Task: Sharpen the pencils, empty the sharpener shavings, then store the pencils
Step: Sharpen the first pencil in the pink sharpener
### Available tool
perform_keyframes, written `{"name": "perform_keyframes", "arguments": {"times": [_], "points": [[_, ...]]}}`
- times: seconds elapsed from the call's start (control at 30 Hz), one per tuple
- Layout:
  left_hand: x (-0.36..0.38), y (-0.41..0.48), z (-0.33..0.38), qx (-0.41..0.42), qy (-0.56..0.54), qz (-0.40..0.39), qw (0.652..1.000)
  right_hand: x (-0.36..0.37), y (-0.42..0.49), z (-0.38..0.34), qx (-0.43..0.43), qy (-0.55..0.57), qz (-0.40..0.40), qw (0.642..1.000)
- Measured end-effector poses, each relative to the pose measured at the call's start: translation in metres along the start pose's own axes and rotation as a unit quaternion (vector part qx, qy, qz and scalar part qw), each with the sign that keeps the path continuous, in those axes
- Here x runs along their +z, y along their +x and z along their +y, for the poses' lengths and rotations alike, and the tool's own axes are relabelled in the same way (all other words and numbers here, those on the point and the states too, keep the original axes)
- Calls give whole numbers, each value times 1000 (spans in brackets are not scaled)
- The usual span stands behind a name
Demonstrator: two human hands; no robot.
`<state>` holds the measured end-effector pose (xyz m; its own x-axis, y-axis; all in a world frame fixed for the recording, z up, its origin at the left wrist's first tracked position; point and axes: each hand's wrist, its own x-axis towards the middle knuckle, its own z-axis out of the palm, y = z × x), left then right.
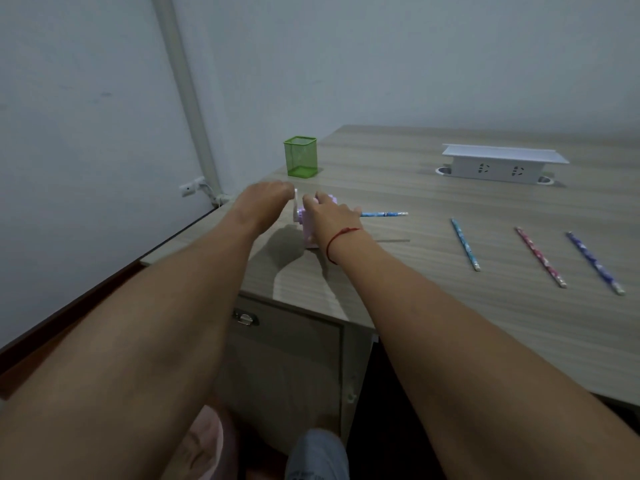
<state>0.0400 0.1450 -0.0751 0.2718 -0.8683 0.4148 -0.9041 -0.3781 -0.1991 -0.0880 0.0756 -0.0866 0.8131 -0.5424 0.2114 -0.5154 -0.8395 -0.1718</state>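
Note:
A lilac crank sharpener (306, 225) stands near the desk's left edge. My right hand (330, 214) grips its top from above. My left hand (266, 199) holds the white crank handle (295, 195) on the sharpener's left side. A blue patterned pencil (384, 214) sticks out of the sharpener to the right, level with the desk. Three more pencils lie apart on the desk to the right: a light blue one (465, 244), a pink one (540, 257) and a purple one (595, 262). A green mesh pencil cup (300, 156) stands behind the sharpener.
A white socket box (502, 163) sits at the back right of the wooden desk (415, 278). The desk's left edge runs close beside the sharpener. Below are a cabinet door with a lock (245, 318), my knee and a pink bin.

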Motion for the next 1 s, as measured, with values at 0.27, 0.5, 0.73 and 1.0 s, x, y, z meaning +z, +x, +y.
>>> {"name": "perform_keyframes", "arguments": {"times": [0.27,0.5,0.73,1.0], "points": [[-5,-46,17,-25,-43,37,998,-1,8,-13,45,-16,-30,998],[-3,-50,26,-72,-67,4,995,10,10,-1,12,7,-16,1000],[-12,-44,22,-62,-103,-57,991,11,13,3,1,10,-22,1000],[11,-51,22,-52,-143,-121,981,15,13,11,-26,30,4,999]]}}
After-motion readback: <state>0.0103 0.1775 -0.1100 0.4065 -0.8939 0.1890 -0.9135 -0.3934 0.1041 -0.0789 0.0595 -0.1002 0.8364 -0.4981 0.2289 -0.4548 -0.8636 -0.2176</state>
